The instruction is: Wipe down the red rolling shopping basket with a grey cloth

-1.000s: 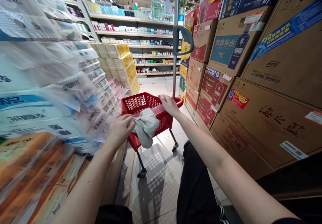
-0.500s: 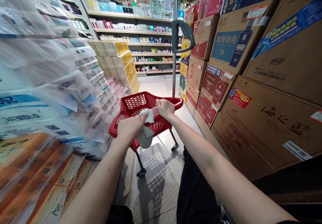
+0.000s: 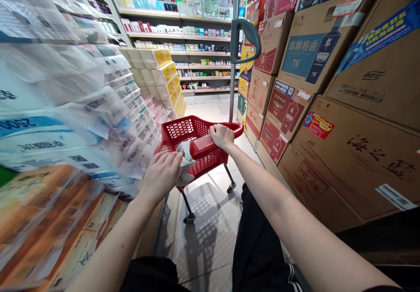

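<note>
A red wheeled shopping basket [image 3: 183, 130] stands on the tiled aisle floor in front of me. My right hand [image 3: 222, 136] is closed over its near rim, by the right corner. My left hand [image 3: 163, 174] presses a grey cloth [image 3: 185, 162] against the basket's near left rim, fingers closed on the cloth. Most of the cloth is hidden under the hand. The basket's tall grey pull handle [image 3: 243, 42] rises behind it.
Stacked packs of tissue and paper rolls [image 3: 65, 121] line the left side. Brown cardboard cartons [image 3: 354, 99] are piled high on the right. Shelves of goods [image 3: 183, 33] cross the far end of the aisle. Tiled floor [image 3: 206, 230] lies between.
My left hand has moved the cloth along the near rim, from hanging over the front to pressed at the left corner. My right hand stays on the rim.
</note>
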`<state>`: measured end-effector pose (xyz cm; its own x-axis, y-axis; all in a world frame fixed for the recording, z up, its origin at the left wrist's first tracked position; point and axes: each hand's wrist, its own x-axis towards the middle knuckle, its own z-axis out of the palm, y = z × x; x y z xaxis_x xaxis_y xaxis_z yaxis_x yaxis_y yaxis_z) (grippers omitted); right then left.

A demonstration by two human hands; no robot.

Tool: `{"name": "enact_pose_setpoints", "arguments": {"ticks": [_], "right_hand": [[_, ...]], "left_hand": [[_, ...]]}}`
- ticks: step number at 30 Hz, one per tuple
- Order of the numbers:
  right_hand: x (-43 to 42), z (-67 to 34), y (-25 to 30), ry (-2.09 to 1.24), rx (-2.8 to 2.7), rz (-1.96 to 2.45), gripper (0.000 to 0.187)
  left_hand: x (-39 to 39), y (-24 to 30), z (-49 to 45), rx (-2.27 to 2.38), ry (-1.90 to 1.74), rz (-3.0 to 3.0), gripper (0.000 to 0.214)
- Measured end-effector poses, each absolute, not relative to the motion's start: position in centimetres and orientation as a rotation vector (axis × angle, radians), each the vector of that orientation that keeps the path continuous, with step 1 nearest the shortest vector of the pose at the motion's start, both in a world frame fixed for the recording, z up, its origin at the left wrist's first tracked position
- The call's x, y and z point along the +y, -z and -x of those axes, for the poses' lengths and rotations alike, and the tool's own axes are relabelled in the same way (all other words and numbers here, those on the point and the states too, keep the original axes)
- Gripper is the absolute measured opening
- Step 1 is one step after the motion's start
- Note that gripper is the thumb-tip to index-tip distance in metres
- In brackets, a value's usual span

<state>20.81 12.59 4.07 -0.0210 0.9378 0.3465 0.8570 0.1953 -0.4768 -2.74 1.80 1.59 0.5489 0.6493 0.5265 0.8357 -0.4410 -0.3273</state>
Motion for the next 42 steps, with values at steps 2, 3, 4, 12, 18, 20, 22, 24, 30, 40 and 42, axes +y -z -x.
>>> {"name": "enact_pose_setpoints", "arguments": {"ticks": [2,3,4,12,18,20,22,24,30,40,42], "right_hand": [[12.3,-20.8,-4.1,-0.161,-1.898,1.667,0.047],[12.2,-20.8,-4.2,-0.156,-1.902,1.666,0.047],[12.1,-20.8,-4.2,-0.153,-1.903,1.666,0.047],[13.3,-22.9,-4.0,-0.155,-1.912,1.699,0.045],[14.4,-25.4,-4.0,-0.163,-1.965,1.734,0.041],[14.7,-26.2,-3.9,-0.163,-1.978,1.724,0.039],[15.1,-26.8,-3.8,-0.161,-1.986,1.698,0.037],[15.5,-27.2,-3.7,-0.16,-1.991,1.682,0.036],[14.9,-24.9,-3.6,-0.138,-1.917,1.755,0.048],[14.1,-22.4,-3.4,-0.106,-1.813,1.874,0.05],[14.0,-23.1,-3.7,-0.111,-1.836,1.84,0.047]], "left_hand": [[1.8,-1.9,2.7,-1.297,0.414,2.196,0.043],[2.1,-2.2,2.5,-1.394,0.372,2.178,0.046],[2.6,-2.7,2.0,-1.516,0.31,2.161,0.051],[5.2,-5.2,-1.3,-1.938,0.009,2.377,0.066],[3.1,-1.8,0.1,-1.288,0.567,2.47,0.042],[2.6,-0.8,0.9,-1.177,0.741,2.46,0.038],[2.3,0.0,1.2,-1.176,0.854,2.423,0.039],[2.4,0.2,0.8,-1.248,0.865,2.374,0.037],[4.4,-2.7,-3.0,-1.683,0.348,2.226,0.062],[5.4,-3.1,-3.1,-1.638,0.324,2.41,0.061],[4.6,-1.8,-2.8,-1.466,0.573,2.453,0.051]]}}
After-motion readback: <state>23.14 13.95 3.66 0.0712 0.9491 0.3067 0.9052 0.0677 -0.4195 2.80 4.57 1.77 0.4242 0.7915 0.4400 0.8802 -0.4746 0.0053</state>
